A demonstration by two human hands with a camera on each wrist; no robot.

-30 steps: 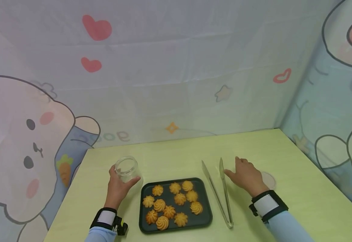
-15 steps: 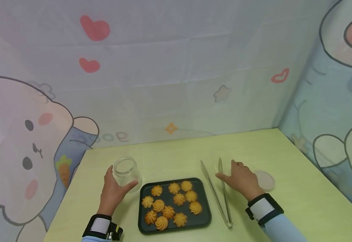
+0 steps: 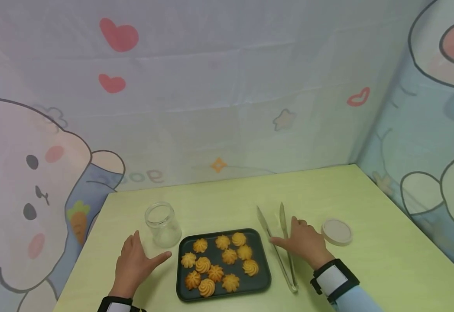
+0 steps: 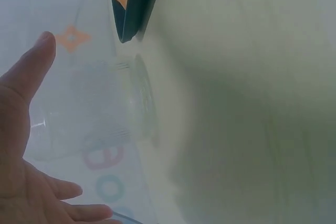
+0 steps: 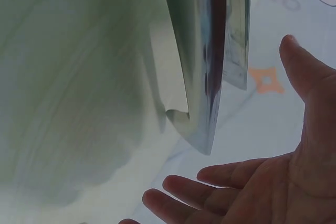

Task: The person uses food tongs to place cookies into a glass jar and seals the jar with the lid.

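Observation:
A clear glass jar (image 3: pixel 163 224) stands open-mouthed and lidless on the green table, left of a dark tray (image 3: pixel 264 250) holding several swirl cookies (image 3: pixel 216 273). My left hand (image 3: pixel 135 262) lies flat on the table just in front of the jar, fingers straight, not touching it. In the left wrist view the jar (image 4: pixel 94 114) is a little way beyond my open left hand (image 4: pixel 21 145). Metal tongs (image 3: pixel 279 253) lie right of the tray. My right hand (image 3: pixel 301 240) hovers over them, fingers spread, thumb reaching across their arms. In the right wrist view the tongs (image 5: pixel 205 61) are beside my open right hand (image 5: pixel 294 171).
A round beige lid (image 3: pixel 336 232) lies on the table right of my right hand. Printed cloth walls close off the table at the back and on the right. The tray's corner (image 4: pixel 134 9) shows beyond the jar in the left wrist view.
My left hand let go of the jar and drew back toward me. My right hand slid left and nearer over the tongs, uncovering the lid.

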